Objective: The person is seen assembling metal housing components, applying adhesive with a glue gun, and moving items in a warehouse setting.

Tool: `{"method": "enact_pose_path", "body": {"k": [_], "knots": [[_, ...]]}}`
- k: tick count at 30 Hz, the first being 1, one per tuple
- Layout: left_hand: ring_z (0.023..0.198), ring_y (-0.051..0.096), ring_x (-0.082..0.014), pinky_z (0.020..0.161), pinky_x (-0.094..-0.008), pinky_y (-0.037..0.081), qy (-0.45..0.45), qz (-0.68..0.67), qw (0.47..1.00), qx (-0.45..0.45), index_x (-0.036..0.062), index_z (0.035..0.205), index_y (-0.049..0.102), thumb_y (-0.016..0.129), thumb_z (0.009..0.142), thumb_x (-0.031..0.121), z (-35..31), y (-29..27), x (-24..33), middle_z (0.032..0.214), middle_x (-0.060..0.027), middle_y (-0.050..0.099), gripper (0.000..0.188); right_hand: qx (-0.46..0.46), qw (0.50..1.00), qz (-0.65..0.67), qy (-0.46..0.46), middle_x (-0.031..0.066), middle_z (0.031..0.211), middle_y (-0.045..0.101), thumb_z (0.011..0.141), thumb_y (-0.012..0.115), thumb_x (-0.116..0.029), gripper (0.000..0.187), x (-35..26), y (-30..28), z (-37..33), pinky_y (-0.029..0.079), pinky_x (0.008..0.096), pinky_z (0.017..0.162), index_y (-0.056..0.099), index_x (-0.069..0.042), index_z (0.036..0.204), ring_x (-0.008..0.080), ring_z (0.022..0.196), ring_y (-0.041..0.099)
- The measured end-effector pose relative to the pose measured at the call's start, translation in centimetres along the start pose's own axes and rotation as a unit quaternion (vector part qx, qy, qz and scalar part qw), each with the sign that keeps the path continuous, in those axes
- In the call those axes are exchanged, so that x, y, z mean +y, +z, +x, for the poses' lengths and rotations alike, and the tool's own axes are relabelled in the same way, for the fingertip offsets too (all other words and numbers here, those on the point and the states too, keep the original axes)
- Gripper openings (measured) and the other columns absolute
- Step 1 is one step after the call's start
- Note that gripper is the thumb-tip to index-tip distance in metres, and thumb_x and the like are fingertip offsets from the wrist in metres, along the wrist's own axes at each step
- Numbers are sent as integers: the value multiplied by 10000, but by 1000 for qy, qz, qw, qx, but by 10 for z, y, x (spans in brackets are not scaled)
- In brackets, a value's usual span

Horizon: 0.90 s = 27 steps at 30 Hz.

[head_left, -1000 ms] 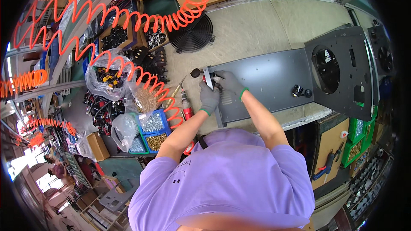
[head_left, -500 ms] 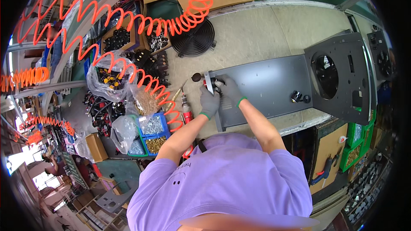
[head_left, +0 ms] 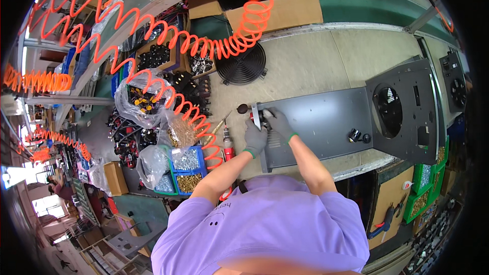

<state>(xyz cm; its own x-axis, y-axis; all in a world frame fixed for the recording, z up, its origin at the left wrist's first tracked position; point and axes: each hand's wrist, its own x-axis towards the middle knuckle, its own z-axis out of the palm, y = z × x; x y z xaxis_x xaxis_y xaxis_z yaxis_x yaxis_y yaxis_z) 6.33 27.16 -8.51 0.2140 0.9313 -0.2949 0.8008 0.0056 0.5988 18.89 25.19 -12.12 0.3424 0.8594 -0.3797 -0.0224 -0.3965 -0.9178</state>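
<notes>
Both my hands wear grey gloves with green cuffs and work at the left end of a long dark grey metal panel (head_left: 321,122). My left hand (head_left: 255,137) is closed on a small red and black fitting (head_left: 251,116) at the panel's upturned end flange (head_left: 256,114). My right hand (head_left: 278,124) has its fingers bent around the same fitting from the inner side of the flange. A round black cap (head_left: 243,108) sticks out just beyond the flange. The fingers hide most of the fitting. Another black round fitting (head_left: 355,135) lies on the panel's right part.
An upright plate with a round fan opening (head_left: 427,104) stands at the panel's right end. A red power screwdriver (head_left: 227,145) lies left of my forearm. Blue bins of screws (head_left: 188,160), bagged parts (head_left: 140,97) and a black fan grille (head_left: 242,64) lie around. Orange coiled hoses (head_left: 178,40) hang overhead.
The whole view has shifted, so the bench sits lower and slightly farther right in the picture. Both hands stay at the flange, with only slight finger movement.
</notes>
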Motion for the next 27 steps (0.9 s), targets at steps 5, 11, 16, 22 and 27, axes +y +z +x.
{"method": "enact_pose_path", "body": {"k": [5, 11, 16, 22, 27], "knots": [[814, 591, -470, 701, -531, 455, 15, -28, 999, -6, 27, 1058, 343, 607, 768, 189, 0, -3, 1, 879, -294, 590, 425, -88, 994, 56, 19, 134, 1012, 657, 859, 635, -182, 327, 10, -12, 5, 511, 308, 781, 604, 3, 1127, 185, 872, 636], [802, 599, -465, 703, -529, 460, 8, -38, 999, -10, 23, 1067, 342, 608, 763, 171, -3, -7, 7, 867, -286, 600, 430, -30, 998, -9, -61, 145, 1041, 651, 841, 652, -173, 374, 11, -5, -4, 494, 338, 829, 559, -32, 1174, 236, 926, 632], [806, 608, -455, 706, -515, 474, 16, -21, 1000, -10, 18, 1110, 329, 614, 760, 155, -1, -6, 4, 870, -274, 609, 472, 6, 987, -148, -58, 211, 1028, 634, 887, 583, -258, 324, 8, 0, -2, 482, 408, 841, 575, -28, 1116, 361, 951, 617], [807, 609, -463, 710, -520, 475, 3, 6, 1000, -6, 20, 1124, 324, 618, 760, 159, 1, -2, 2, 874, -282, 612, 488, 54, 982, -180, -28, 247, 945, 627, 929, 492, -365, 370, -3, 13, -4, 477, 471, 801, 598, -28, 1037, 450, 919, 582], [818, 609, -467, 721, -525, 474, -12, -2, 1000, -11, 25, 1133, 324, 619, 760, 170, -4, -4, 5, 877, -288, 611, 497, 110, 985, -115, -71, 248, 996, 626, 919, 519, -320, 367, -8, 17, -8, 486, 413, 812, 590, 8, 1066, 407, 941, 604]]}}
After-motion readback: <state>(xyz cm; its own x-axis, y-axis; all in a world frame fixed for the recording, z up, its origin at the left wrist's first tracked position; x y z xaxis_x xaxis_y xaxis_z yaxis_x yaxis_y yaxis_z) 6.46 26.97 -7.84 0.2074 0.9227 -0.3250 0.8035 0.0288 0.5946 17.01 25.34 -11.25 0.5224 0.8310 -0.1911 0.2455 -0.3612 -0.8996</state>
